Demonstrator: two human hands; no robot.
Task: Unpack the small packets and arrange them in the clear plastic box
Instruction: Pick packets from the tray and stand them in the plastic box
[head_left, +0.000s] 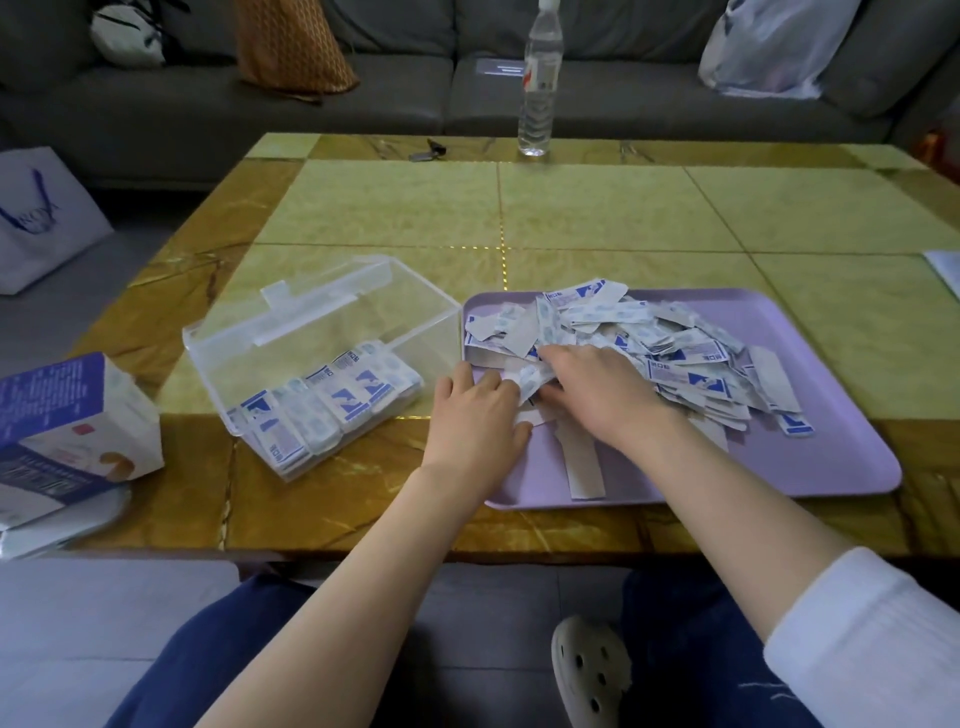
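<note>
A heap of small white-and-blue packets (670, 353) lies on a lilac tray (810, 457). To its left stands the clear plastic box (311, 338), lid open, with a row of packets (332, 400) standing along its near side. My left hand (478, 410) rests palm down on the tray's left edge, fingers spread on loose packets. My right hand (597, 389) lies on the heap's near left side, its fingers closed around a small packet (530, 376) between both hands. Grey cardboard strips (584, 462) lie on the tray under my wrists.
A white-and-blue carton (67, 431) lies on other flat boxes at the table's left edge. A water bottle (540, 88) and a small dark object (428, 150) stand at the far edge. A sofa with bags is behind; a paper bag (41, 218) is on the floor.
</note>
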